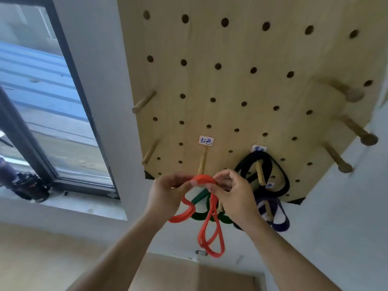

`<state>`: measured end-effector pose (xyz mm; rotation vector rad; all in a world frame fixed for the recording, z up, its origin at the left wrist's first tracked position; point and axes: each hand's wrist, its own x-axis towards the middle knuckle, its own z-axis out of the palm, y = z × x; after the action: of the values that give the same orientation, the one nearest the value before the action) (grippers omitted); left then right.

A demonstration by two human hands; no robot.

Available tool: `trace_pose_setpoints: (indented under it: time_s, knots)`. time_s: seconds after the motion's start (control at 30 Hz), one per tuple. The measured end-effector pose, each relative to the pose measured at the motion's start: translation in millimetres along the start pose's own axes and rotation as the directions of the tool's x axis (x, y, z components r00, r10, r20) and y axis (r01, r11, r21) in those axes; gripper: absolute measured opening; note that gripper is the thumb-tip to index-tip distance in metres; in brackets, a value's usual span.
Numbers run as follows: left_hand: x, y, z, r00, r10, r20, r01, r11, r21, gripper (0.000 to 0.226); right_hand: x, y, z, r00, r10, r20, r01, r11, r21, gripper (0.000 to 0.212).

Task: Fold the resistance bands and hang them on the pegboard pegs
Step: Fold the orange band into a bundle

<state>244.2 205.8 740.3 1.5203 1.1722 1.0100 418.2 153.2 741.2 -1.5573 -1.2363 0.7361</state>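
Note:
A folded red resistance band (210, 234) is pinched at its top by both hands, its loops dangling below. My left hand (168, 196) grips the band's left side and my right hand (233, 198) grips the right side. They hold it just below a bare wooden peg (202, 162) under a white label (206, 140) on the wooden pegboard (241, 85). A black band (279, 173) hangs on a peg to the right. A purple band (277, 215) hangs lower right. A green band (201, 208) hangs behind my hands, partly hidden.
Bare pegs stick out at the board's left edge (143, 101) and right side (357, 131). A dark-framed window (63, 101) is at left, with a dark object (27, 183) on its sill. White wall surrounds the board.

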Motion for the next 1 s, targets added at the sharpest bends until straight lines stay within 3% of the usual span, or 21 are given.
trace_pose_setpoints:
  time_s: [0.17,0.53,0.73,0.93,1.0]
  knots:
    - [45,-9,16,0.998,-0.016,-0.062,0.020,0.997,0.077,0.007,51,22,1,1.000,-0.005,0.001,0.005,1.000,0.020,0.018]
    - [110,-9,36,0.995,0.021,-0.098,-0.008,0.990,0.139,0.007,100,32,22,0.975,-0.005,-0.224,0.049,0.981,0.190,0.012]
    - [122,-26,30,0.999,0.035,-0.030,-0.029,0.983,0.183,0.011,106,27,23,0.958,-0.102,-0.269,0.119,0.992,0.050,0.016]
    - [122,-39,29,0.995,0.099,0.013,-0.099,0.964,0.248,0.020,109,31,26,0.884,-0.322,-0.338,0.186,0.907,-0.378,0.024]
    - [122,-40,28,0.993,0.114,-0.019,-0.106,0.963,0.246,0.020,107,31,23,0.879,-0.350,-0.323,0.195,0.884,-0.426,0.023]
